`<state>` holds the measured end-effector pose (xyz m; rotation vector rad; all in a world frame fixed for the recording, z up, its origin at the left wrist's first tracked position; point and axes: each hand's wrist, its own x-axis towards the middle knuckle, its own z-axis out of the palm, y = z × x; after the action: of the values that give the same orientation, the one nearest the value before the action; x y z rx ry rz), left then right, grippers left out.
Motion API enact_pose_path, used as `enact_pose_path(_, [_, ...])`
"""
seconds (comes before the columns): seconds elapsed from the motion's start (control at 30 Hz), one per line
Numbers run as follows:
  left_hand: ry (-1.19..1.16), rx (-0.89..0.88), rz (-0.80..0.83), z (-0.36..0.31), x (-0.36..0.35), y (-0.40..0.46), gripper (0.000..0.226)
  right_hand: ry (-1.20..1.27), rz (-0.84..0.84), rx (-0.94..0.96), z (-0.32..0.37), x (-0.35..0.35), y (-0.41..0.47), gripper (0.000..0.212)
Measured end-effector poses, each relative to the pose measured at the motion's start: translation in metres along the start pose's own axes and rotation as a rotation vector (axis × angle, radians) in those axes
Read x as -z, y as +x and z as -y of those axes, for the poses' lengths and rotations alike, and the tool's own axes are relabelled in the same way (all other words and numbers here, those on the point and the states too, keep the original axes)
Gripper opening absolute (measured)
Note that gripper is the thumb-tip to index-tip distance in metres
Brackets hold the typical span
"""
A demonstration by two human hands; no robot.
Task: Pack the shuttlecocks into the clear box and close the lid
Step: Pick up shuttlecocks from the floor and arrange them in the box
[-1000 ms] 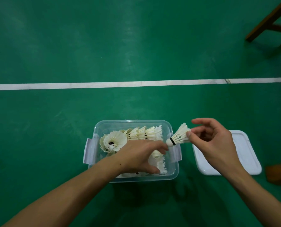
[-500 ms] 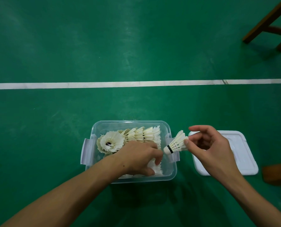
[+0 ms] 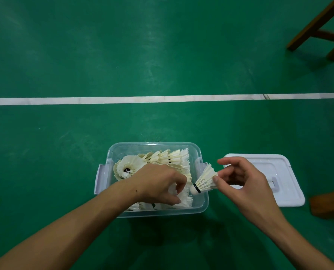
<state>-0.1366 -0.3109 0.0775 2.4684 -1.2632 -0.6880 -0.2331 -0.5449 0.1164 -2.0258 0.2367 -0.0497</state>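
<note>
- the clear box [image 3: 204,205] sits on the green floor [image 3: 123,55], lid off, with a row of nested shuttlecocks [image 3: 162,158] along its far side and more white feathers lying in the near part.
- the right hand [image 3: 242,184] pinches 1 loose shuttlecock [image 3: 204,180] by its feather skirt between thumb and fingers; the cork with its black band points left and down, over the box's right rim.
- the left hand [image 3: 160,184] reaches into the box from the near side, fingers curled down among the shuttlecocks; whether it grips any of them cannot be told, since the fingertips are hidden behind the hand.
- the white lid [image 3: 279,172] lies flat on the floor just right of the box, partly behind the right hand.
- a white line [image 3: 103,100] crosses the floor beyond the box.
- wooden legs [image 3: 318,30] stand at the top right, and a wooden block [image 3: 329,203] shows at the right edge, near the lid.
</note>
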Motion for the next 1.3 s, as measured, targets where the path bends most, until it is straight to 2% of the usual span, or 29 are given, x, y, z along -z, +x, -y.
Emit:
enact_pose_path(0.23, [-0.047, 0.028, -0.027, 0.000, 0.006, -0.004, 0.027, -0.095, 0.066, 0.028, 0.001, -0.007, -0.008, 0.042])
enact_pose_path(0.57, [-0.130, 0.117, -0.091, 0.000, 0.012, -0.025, 0.030, 0.033, 0.184, -0.080, -0.001, -0.031, -0.018, 0.036])
enact_pose_path(0.77, [-0.142, 0.170, -0.112, -0.001, 0.010, -0.030, 0.029, 0.074, 0.176, -0.182, -0.009, -0.041, -0.016, 0.038])
enact_pose_path(0.93, [-0.044, 0.178, -0.152, -0.009, 0.008, -0.029, 0.024, -0.116, 0.176, -0.194, -0.006, -0.045, -0.007, 0.031])
enact_pose_path(1.1, [-0.003, 0.180, -0.162, -0.010, 0.006, -0.027, 0.027, -0.621, 0.168, -0.086, 0.008, -0.045, -0.002, 0.033])
enact_pose_path(1.17, [0.010, 0.180, -0.162, -0.010, 0.006, -0.027, 0.029, -0.693, 0.193, -0.088, 0.008, -0.046, -0.001, 0.037])
enact_pose_path(1.3, [0.010, 0.163, -0.179, -0.010, 0.006, -0.028, 0.030, -0.682, 0.235, -0.132, 0.003, -0.047, -0.001, 0.048])
